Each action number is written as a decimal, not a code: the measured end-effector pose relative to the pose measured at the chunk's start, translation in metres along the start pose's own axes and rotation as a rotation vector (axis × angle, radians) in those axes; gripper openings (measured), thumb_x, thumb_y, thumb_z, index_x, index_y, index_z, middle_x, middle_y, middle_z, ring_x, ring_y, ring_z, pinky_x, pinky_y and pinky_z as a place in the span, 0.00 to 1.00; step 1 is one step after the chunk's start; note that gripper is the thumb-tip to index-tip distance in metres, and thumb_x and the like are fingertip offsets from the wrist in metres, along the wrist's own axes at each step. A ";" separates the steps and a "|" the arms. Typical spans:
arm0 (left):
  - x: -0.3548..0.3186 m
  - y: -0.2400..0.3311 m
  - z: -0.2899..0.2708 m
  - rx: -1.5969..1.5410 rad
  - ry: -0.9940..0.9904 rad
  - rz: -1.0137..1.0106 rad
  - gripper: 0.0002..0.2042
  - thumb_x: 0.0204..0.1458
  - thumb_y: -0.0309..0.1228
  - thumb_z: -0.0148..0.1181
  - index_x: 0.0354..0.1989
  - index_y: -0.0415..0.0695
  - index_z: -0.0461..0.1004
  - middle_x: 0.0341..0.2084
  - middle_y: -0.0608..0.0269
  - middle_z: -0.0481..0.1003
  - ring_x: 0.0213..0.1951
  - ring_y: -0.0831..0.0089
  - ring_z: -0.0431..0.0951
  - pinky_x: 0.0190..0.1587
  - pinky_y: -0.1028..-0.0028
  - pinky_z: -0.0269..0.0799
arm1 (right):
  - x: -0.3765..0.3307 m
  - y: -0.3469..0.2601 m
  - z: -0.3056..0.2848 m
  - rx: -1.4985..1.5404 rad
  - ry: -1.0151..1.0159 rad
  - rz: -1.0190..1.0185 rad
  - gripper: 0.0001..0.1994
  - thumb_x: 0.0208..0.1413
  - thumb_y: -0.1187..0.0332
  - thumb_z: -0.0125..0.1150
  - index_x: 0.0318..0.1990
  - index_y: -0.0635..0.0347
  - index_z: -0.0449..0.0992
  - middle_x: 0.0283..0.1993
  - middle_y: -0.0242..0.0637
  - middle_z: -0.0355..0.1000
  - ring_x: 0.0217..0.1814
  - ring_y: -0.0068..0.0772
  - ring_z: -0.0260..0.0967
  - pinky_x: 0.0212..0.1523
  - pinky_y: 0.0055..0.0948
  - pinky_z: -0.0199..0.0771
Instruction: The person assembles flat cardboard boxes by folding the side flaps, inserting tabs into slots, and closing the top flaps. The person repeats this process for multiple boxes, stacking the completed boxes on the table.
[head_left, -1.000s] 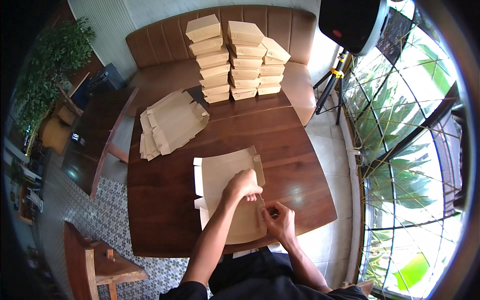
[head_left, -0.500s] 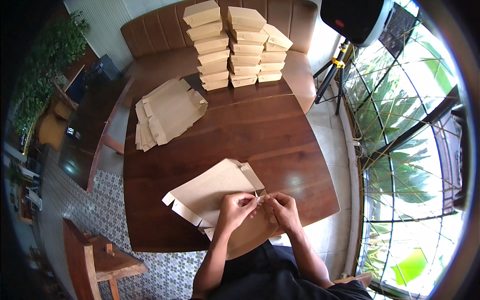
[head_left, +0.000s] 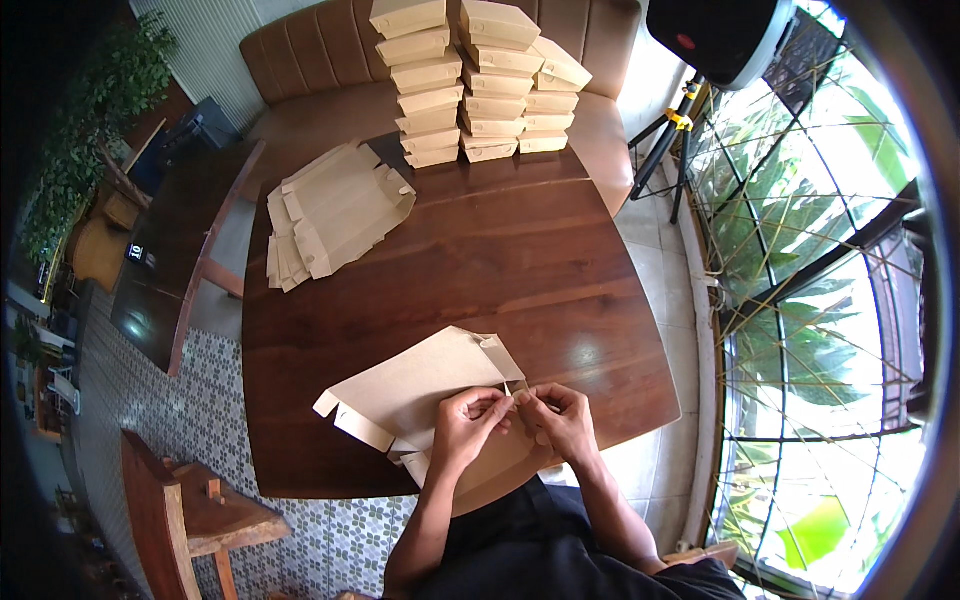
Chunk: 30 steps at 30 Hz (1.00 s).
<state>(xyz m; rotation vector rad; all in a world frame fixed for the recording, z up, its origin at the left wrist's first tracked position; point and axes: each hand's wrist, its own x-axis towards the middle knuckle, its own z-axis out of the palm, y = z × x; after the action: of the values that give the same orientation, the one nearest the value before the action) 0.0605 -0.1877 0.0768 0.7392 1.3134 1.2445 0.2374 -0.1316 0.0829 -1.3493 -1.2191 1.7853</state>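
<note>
A partly folded brown cardboard box (head_left: 415, 378) lies at the table's near edge, its large panel slanting up to the left and its lower part reaching toward my lap. My left hand (head_left: 468, 425) pinches a small flap at the box's right corner, thumb against fingers. Just beside it, my right hand (head_left: 563, 418) grips the adjoining flap of the same corner. The fingertips of both hands nearly meet there and cover the exact spot where the flaps join.
Flat cardboard blanks (head_left: 340, 210) lie piled at the table's far left. Folded boxes (head_left: 495, 85) stand in three tall stacks at the back. Beyond are a brown bench (head_left: 320, 110) and a black tripod (head_left: 672, 150); a wooden chair (head_left: 190, 515) stands lower left.
The view has shifted slightly. Both hands stay at the same box corner, their fingers moving a little on the flaps; the box's large panel sits slightly lower.
</note>
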 end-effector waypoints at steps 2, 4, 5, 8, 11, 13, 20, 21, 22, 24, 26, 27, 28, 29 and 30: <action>0.000 -0.002 -0.001 -0.020 0.010 -0.005 0.12 0.66 0.31 0.69 0.47 0.32 0.83 0.33 0.59 0.85 0.32 0.77 0.85 0.36 0.77 0.84 | 0.000 -0.001 0.001 -0.025 0.006 0.023 0.14 0.69 0.62 0.70 0.44 0.68 0.82 0.29 0.29 0.78 0.26 0.16 0.71 0.27 0.21 0.70; 0.000 -0.002 -0.001 -0.041 0.008 -0.026 0.12 0.66 0.30 0.69 0.47 0.32 0.83 0.34 0.59 0.85 0.32 0.77 0.85 0.36 0.77 0.84 | 0.000 -0.002 0.002 -0.003 -0.008 -0.014 0.14 0.69 0.62 0.69 0.44 0.68 0.82 0.29 0.29 0.78 0.26 0.16 0.72 0.27 0.21 0.70; 0.000 -0.002 -0.002 -0.024 0.009 -0.013 0.11 0.66 0.30 0.69 0.47 0.32 0.83 0.34 0.59 0.85 0.33 0.77 0.85 0.36 0.77 0.84 | 0.000 -0.003 0.002 -0.010 -0.007 0.001 0.14 0.69 0.62 0.69 0.44 0.68 0.82 0.29 0.29 0.78 0.26 0.16 0.72 0.27 0.21 0.70; 0.000 -0.002 -0.002 -0.023 0.006 -0.014 0.11 0.66 0.30 0.69 0.47 0.32 0.83 0.34 0.59 0.85 0.33 0.77 0.85 0.37 0.77 0.84 | -0.001 -0.005 0.001 0.040 -0.019 0.025 0.14 0.70 0.62 0.69 0.44 0.69 0.83 0.28 0.29 0.78 0.26 0.17 0.73 0.28 0.21 0.71; 0.000 -0.004 -0.002 -0.014 0.009 0.003 0.11 0.66 0.29 0.69 0.48 0.31 0.83 0.35 0.59 0.85 0.34 0.76 0.86 0.38 0.77 0.84 | -0.001 -0.004 -0.001 0.058 -0.019 0.044 0.14 0.70 0.62 0.69 0.44 0.69 0.83 0.28 0.29 0.78 0.26 0.18 0.74 0.29 0.20 0.72; 0.000 -0.004 -0.001 -0.048 0.003 0.004 0.11 0.66 0.29 0.69 0.48 0.31 0.82 0.35 0.59 0.85 0.34 0.76 0.86 0.39 0.76 0.84 | 0.000 -0.001 0.001 0.070 -0.008 0.024 0.14 0.70 0.63 0.68 0.44 0.69 0.83 0.28 0.29 0.77 0.26 0.18 0.74 0.29 0.21 0.72; 0.000 -0.005 -0.001 -0.040 0.011 0.002 0.11 0.66 0.29 0.69 0.48 0.31 0.82 0.36 0.58 0.85 0.35 0.76 0.86 0.39 0.76 0.85 | 0.004 0.012 0.002 0.086 0.004 -0.059 0.16 0.68 0.59 0.72 0.45 0.68 0.85 0.31 0.28 0.80 0.25 0.13 0.68 0.26 0.18 0.66; 0.000 -0.005 0.000 -0.039 0.014 -0.001 0.11 0.66 0.29 0.69 0.48 0.31 0.82 0.36 0.58 0.85 0.35 0.76 0.86 0.39 0.76 0.85 | 0.004 0.012 0.002 0.086 0.001 -0.065 0.16 0.68 0.60 0.73 0.45 0.68 0.85 0.30 0.28 0.79 0.25 0.13 0.68 0.26 0.18 0.66; 0.000 -0.004 0.000 -0.064 0.009 -0.012 0.11 0.66 0.29 0.69 0.48 0.31 0.82 0.36 0.58 0.85 0.35 0.76 0.86 0.39 0.77 0.85 | 0.004 0.012 0.001 0.086 -0.001 -0.072 0.15 0.67 0.60 0.73 0.45 0.68 0.85 0.30 0.28 0.79 0.25 0.12 0.68 0.26 0.18 0.66; -0.001 -0.002 0.000 -0.028 0.013 -0.004 0.11 0.66 0.29 0.69 0.48 0.31 0.82 0.36 0.59 0.85 0.35 0.76 0.86 0.39 0.76 0.85 | 0.003 0.012 0.001 0.074 0.006 -0.076 0.15 0.67 0.61 0.73 0.44 0.68 0.84 0.29 0.28 0.79 0.25 0.12 0.68 0.25 0.18 0.65; -0.001 -0.001 0.001 -0.015 0.015 -0.001 0.11 0.66 0.29 0.70 0.47 0.32 0.83 0.36 0.59 0.85 0.35 0.77 0.85 0.39 0.77 0.84 | 0.003 0.011 0.002 0.038 0.029 -0.052 0.14 0.66 0.62 0.74 0.44 0.69 0.84 0.29 0.28 0.78 0.25 0.12 0.67 0.25 0.18 0.65; -0.001 0.000 0.002 -0.007 0.019 0.002 0.11 0.65 0.30 0.70 0.47 0.32 0.83 0.35 0.60 0.85 0.34 0.77 0.85 0.38 0.77 0.84 | 0.002 0.010 0.003 0.041 0.030 -0.076 0.14 0.66 0.63 0.74 0.44 0.69 0.84 0.28 0.28 0.78 0.25 0.12 0.67 0.25 0.18 0.65; -0.001 0.000 0.002 0.002 0.023 0.005 0.11 0.65 0.30 0.71 0.46 0.33 0.83 0.35 0.60 0.85 0.34 0.78 0.85 0.38 0.77 0.84 | 0.001 0.010 0.003 0.034 0.036 -0.080 0.14 0.66 0.63 0.74 0.43 0.68 0.84 0.28 0.28 0.78 0.25 0.12 0.67 0.25 0.19 0.64; -0.001 0.001 0.003 0.020 0.027 0.013 0.11 0.65 0.30 0.71 0.45 0.33 0.83 0.34 0.60 0.85 0.34 0.78 0.84 0.37 0.77 0.84 | 0.000 0.009 0.004 0.024 0.043 -0.076 0.13 0.66 0.63 0.74 0.43 0.68 0.85 0.28 0.28 0.78 0.25 0.12 0.67 0.24 0.19 0.64; -0.001 0.001 0.003 0.039 0.031 0.020 0.11 0.65 0.31 0.71 0.44 0.33 0.83 0.34 0.61 0.84 0.34 0.78 0.84 0.37 0.77 0.83 | 0.000 0.009 0.005 -0.002 0.047 -0.138 0.13 0.66 0.64 0.74 0.43 0.68 0.85 0.28 0.28 0.79 0.24 0.12 0.68 0.24 0.19 0.64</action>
<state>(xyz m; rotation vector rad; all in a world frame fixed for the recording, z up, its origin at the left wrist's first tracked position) 0.0636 -0.1873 0.0784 0.7649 1.3620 1.2537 0.2336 -0.1368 0.0749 -1.2693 -1.2580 1.6481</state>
